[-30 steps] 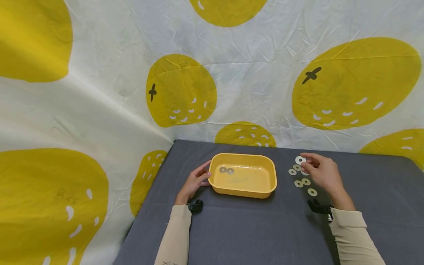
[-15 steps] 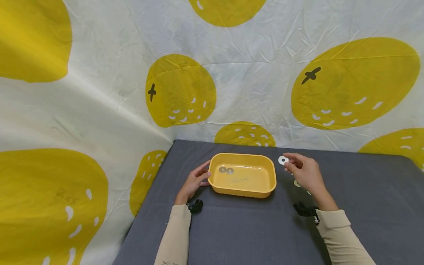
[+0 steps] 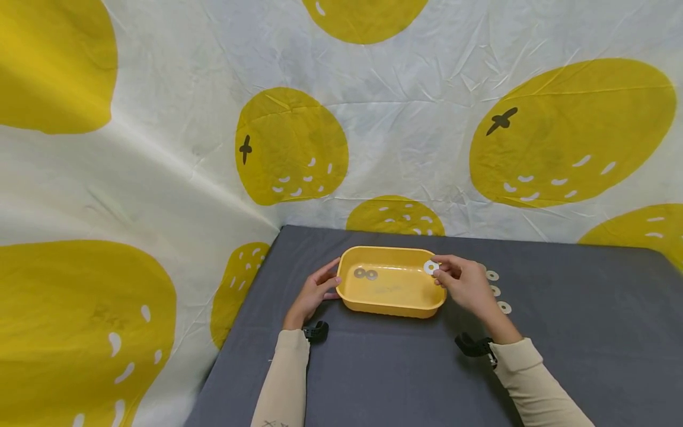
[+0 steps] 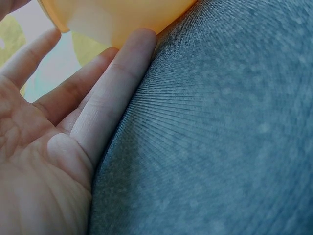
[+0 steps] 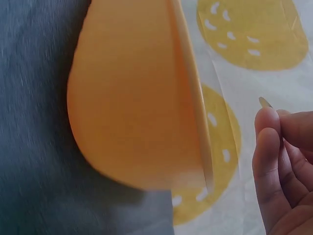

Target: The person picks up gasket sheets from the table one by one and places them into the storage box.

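Note:
A shallow yellow plastic tray (image 3: 392,308) sits on the dark table with two grey washers (image 3: 365,274) lying flat inside, near its left end. My left hand (image 3: 311,296) is at that end, fingers nearly straight and touching the outer wall (image 4: 117,24) and rim. Between thumb and fingertips my right hand (image 3: 468,286) pinches a pale, flat washer (image 3: 431,267), held up over the tray's right end. Edge-on, the same washer (image 5: 264,102) pokes out past the fingertips in the right wrist view, above the rim.
Several loose washers (image 3: 504,307) lie on the dark cloth (image 3: 384,367) right of the tray, partly hidden behind my right hand. A white fabric backdrop (image 3: 405,142) with yellow fruit prints rises behind and to the left of the table.
My right hand has carried the pinched washer leftward from the loose washers to over the tray's right end. The left hand and the tray stay in place.

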{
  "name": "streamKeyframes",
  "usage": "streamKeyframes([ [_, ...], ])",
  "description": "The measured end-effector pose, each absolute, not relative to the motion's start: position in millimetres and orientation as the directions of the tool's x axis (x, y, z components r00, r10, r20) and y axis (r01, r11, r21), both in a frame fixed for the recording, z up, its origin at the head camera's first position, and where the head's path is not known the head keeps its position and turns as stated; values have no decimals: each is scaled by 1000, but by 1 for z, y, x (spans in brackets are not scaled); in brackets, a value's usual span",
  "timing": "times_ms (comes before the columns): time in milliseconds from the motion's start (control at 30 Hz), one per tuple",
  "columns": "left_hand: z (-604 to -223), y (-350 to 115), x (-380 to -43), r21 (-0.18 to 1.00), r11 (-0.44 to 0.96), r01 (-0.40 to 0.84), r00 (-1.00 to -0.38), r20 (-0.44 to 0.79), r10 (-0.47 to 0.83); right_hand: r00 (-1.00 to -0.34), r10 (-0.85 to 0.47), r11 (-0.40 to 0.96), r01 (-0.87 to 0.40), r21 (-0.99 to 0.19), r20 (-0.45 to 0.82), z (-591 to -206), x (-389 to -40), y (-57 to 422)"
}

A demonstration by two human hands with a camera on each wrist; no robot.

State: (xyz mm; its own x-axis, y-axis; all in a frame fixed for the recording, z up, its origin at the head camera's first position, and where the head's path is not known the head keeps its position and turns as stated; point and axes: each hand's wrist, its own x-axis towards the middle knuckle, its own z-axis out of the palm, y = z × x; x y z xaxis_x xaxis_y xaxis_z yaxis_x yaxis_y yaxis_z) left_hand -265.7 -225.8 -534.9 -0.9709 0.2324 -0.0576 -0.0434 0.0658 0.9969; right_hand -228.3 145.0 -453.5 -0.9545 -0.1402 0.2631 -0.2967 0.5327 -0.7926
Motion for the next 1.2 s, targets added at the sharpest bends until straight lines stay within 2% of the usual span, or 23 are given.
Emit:
streamKeyframes([
  [500, -539, -225, -266, 997, 73, -20, -973, -37, 230, -963, -190, 459, -259, -850, 191, -454, -226, 97],
  [800, -538, -227, -266, 997, 72, -7, -972, -24, 234, -989, -144, 291, -86, -953, 45, -457, -240, 70],
  [1200, -541, -227, -266, 997, 74, -12, -971, -29, 237, -995, -95, 200, 0, -980, -19, -477, -258, 43],
])
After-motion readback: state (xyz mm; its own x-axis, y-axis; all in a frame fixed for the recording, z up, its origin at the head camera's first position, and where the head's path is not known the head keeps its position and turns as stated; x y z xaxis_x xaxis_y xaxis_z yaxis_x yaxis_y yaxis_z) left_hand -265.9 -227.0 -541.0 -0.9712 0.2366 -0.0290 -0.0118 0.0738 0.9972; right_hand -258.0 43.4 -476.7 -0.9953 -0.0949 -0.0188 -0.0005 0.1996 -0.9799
